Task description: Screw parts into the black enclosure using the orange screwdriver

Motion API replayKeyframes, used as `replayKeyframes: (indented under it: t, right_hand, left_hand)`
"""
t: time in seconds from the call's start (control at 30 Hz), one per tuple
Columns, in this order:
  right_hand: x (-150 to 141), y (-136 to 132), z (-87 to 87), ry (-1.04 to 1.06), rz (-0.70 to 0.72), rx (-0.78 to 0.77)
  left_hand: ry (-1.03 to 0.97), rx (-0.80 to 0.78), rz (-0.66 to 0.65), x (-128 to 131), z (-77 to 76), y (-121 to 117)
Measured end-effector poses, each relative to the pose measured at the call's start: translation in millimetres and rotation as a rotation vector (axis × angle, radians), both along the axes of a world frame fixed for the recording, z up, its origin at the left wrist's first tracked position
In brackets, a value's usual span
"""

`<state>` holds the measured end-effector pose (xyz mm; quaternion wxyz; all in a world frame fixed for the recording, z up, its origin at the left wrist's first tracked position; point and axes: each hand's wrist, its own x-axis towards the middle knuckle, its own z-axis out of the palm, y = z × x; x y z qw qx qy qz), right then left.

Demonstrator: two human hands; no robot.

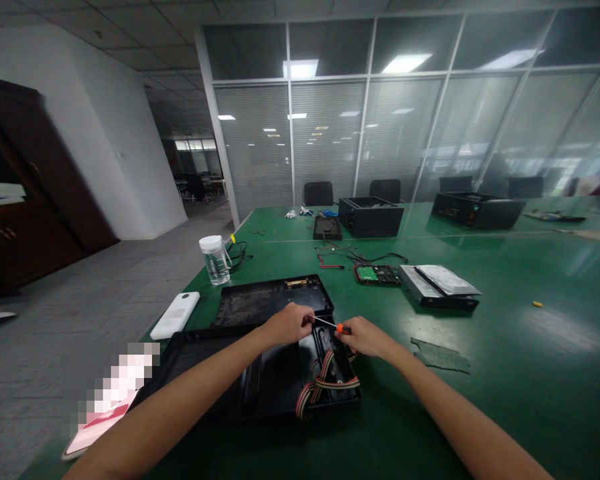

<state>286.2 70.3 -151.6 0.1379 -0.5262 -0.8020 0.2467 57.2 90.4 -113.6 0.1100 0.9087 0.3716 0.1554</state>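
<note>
A screwdriver (342, 329) with an orange and black handle is gripped in my right hand (366, 339), its thin shaft pointing left. At the shaft's tip, the fingers of my left hand (294, 324) are pinched together; whatever they hold is hidden. Both hands are over the far right part of a black casing (279, 381), partly blocking it. A striped ribbon cable (339, 385) loops across the casing's right side. Directly behind lies a black panel (260, 301) with a brass-coloured strip (297, 283) on it.
To the left stand a clear water jar (216, 261) and a white power bank (176, 315). A green circuit board (367, 273), a silver-topped drive (443, 283) and a thin dark sheet (440, 355) lie to the right. Black computer cases (373, 219) sit farther back on the green table (530, 373).
</note>
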Motion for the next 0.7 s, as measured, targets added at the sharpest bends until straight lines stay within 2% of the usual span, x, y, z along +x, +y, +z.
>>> replayKeyframes:
  t: [0.13,0.27,0.43,0.57,0.7]
  right_hand:
    - [4,4,1.6,-0.013,-0.061,0.099]
    - [17,15,4.5,0.051,-0.177,0.205]
    - [32,24,4.4,0.18,-0.295,0.253]
    - [28,21,3.5,0.189,-0.284,0.273]
    - [20,16,4.6,0.167,-0.257,0.301]
  left_hand:
    - [-0.061,-0.029,-0.007,12,-7.4,2]
    - [-0.098,-0.072,-0.037,10,-17.9,6]
    - [-0.09,0.011,-0.066,7,-30.6,2]
    - [-0.13,0.049,-0.047,7,-38.2,0]
    - [-0.205,-0.016,0.006,6,-42.9,3]
